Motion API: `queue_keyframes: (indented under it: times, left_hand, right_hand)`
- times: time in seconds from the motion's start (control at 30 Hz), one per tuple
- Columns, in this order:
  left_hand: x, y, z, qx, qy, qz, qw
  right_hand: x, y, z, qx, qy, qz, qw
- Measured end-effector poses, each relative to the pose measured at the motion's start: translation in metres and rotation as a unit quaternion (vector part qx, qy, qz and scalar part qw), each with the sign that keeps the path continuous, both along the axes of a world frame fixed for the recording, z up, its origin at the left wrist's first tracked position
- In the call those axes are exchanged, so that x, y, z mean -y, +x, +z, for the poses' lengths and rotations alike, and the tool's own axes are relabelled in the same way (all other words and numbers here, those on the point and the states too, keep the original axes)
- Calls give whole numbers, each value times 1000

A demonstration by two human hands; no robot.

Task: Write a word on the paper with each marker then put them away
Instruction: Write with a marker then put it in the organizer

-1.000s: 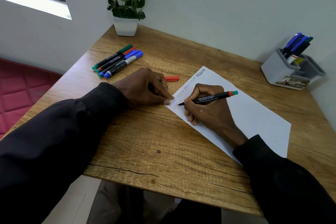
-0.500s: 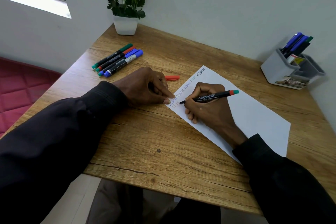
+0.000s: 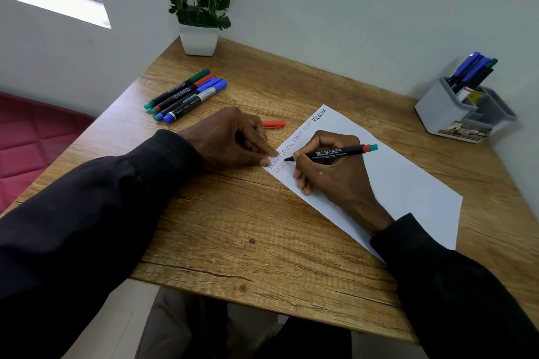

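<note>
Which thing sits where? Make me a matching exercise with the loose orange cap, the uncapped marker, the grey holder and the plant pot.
1 orange cap
2 marker
3 grey holder
4 plant pot

A far left corner of the table
B gripped by the right hand, tip at the paper
C far right, near the wall
D lying just beyond the left hand

Pairs: 1-D, 2-B, 3-C, 4-A.

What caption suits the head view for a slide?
Right hand writes on paper with a marker; left hand steadies it.
</note>
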State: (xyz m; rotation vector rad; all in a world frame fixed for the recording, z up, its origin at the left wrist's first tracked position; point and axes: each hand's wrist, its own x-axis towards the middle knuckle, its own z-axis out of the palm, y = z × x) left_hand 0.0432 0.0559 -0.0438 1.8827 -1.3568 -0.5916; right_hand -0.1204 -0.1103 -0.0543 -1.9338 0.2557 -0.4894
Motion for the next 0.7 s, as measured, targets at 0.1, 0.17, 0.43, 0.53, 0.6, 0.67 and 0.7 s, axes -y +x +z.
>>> queue_keyframes:
  times: [0.1,0.17,0.43,0.53,0.6,0.67,0.7]
  left_hand:
    - [1,1,-1,9,6,-1,1000]
    - [1,1,-1,7,4,0,1000]
    - [0,0,-1,8,-1,-2,1000]
    - [0,-1,0,9,-5,-1,1000]
    - [0,-1,-1,5,-8,-2,1000]
    - [0,0,-1,9,-9,-3,1000]
    - [0,0,0,11,-7,-2,1000]
  right_hand:
    - [0,1,-1,4,-3,-1,1000]
    - [0,1,-1,7,2,-6,1000]
    - [0,0,2,-6,5,-17,1000]
    - [0,0,1,-5,9,-18,1000]
    - [1,1,1,-12,12,-24,1000]
    - [1,1,1,-8,28,-29,999]
    - [1,1,2,-2,42,-29,999]
